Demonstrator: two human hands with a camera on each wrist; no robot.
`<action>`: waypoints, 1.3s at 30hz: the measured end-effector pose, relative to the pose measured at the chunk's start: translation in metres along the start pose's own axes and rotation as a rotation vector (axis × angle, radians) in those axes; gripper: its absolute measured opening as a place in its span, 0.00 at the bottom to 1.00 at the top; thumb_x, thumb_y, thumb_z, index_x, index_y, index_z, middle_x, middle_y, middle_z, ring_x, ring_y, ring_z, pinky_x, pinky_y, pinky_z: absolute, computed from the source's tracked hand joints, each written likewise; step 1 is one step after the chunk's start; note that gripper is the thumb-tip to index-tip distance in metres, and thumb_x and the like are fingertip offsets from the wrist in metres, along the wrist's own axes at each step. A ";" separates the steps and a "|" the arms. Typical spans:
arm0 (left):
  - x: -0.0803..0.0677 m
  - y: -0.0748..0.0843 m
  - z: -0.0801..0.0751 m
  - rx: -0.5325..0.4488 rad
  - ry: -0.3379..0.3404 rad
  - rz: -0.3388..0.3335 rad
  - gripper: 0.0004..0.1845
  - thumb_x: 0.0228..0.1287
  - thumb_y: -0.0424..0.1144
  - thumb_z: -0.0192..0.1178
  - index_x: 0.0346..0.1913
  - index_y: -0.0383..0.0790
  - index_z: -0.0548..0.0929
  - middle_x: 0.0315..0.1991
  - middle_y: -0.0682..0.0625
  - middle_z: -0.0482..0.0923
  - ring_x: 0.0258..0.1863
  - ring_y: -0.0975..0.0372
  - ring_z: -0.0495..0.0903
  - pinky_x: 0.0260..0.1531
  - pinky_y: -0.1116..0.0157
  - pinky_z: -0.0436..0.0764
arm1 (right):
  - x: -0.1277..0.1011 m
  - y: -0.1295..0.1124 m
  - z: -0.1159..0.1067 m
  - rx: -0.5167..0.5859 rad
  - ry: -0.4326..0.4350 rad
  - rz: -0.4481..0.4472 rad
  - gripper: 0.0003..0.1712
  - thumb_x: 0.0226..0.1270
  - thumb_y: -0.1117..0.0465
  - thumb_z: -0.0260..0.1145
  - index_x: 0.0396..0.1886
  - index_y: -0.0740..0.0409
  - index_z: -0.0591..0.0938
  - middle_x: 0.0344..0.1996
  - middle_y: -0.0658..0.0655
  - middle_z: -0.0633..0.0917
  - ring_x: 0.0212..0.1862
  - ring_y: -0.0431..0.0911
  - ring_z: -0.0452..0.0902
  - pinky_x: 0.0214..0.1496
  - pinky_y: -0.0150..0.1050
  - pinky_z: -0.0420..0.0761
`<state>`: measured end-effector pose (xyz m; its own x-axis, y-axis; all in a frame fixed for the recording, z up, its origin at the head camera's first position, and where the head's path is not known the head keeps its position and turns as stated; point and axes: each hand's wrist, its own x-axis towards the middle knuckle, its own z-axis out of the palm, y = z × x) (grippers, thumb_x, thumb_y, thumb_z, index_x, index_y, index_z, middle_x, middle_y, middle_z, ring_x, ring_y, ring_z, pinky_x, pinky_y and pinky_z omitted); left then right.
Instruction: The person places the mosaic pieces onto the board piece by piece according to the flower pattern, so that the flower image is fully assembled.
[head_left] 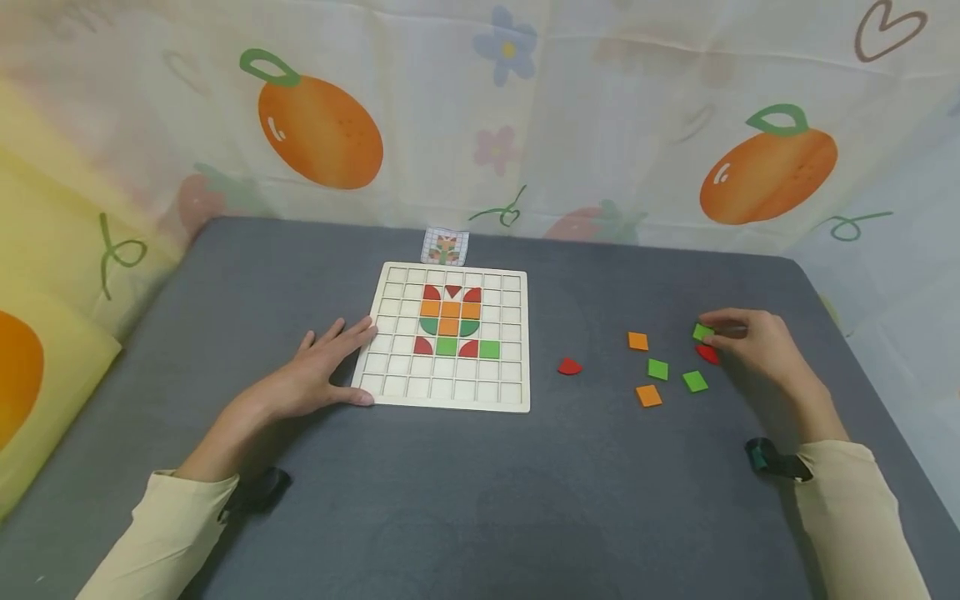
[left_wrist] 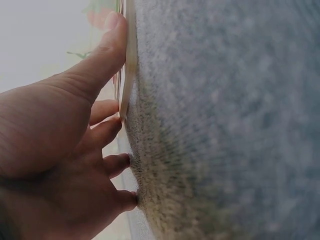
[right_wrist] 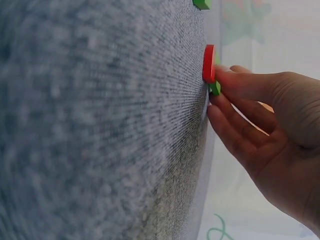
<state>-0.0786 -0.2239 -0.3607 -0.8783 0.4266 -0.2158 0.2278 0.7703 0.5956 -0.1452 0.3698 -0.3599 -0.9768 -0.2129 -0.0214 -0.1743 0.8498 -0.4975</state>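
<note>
My left hand [head_left: 318,379] lay flat and spread against the left edge of the grid board [head_left: 450,337], fingers straight, thumb running along its near corner, forearm angled in from the lower left. My right hand [head_left: 753,346] sat well to the right of the board, palm down, fingertips and thumb pinching a small green tile [head_left: 702,332], the forearm coming in from the lower right.

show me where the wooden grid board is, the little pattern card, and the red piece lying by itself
wooden grid board [head_left: 450,398]: head view, bare bottom row of cells.
pattern card [head_left: 446,247]: head view, middle of the card.
lone red piece [head_left: 569,367]: head view, middle of its top face.
</note>
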 end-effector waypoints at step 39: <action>0.003 0.002 0.000 -0.004 -0.015 -0.026 0.56 0.52 0.53 0.73 0.78 0.39 0.52 0.78 0.40 0.43 0.75 0.38 0.34 0.67 0.36 0.31 | 0.027 -0.076 0.025 0.039 0.027 -0.219 0.16 0.61 0.71 0.70 0.49 0.65 0.84 0.36 0.59 0.86 0.38 0.52 0.83 0.42 0.49 0.83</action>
<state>-0.0807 -0.2216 -0.3598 -0.8774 0.4137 -0.2431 0.2032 0.7794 0.5927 -0.1554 0.2875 -0.3441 -0.9190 -0.3774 0.1138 -0.3786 0.7650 -0.5210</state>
